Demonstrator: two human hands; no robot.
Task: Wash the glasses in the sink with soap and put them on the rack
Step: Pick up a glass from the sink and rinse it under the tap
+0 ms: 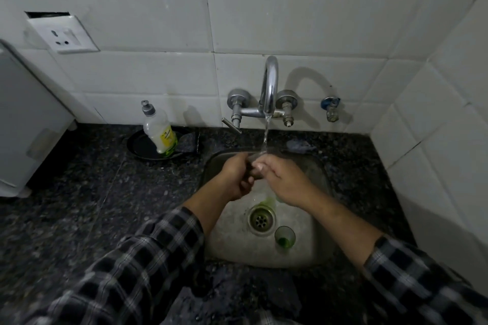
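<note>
Head view is showing the dark speckled worktop (79, 206) surrounding the steel sink (314, 245). Behind the sink, the tap (269, 87) is running onto both hands. Left hand (237, 174) and right hand (282, 179) are clenching a blurred glass (254, 158); its axis is unclear. Near the drain (261, 220), a green-tinted glass (284, 237) is standing upright, mouth up. Left of the sink, a soap bottle (158, 132) is leaning.
</note>
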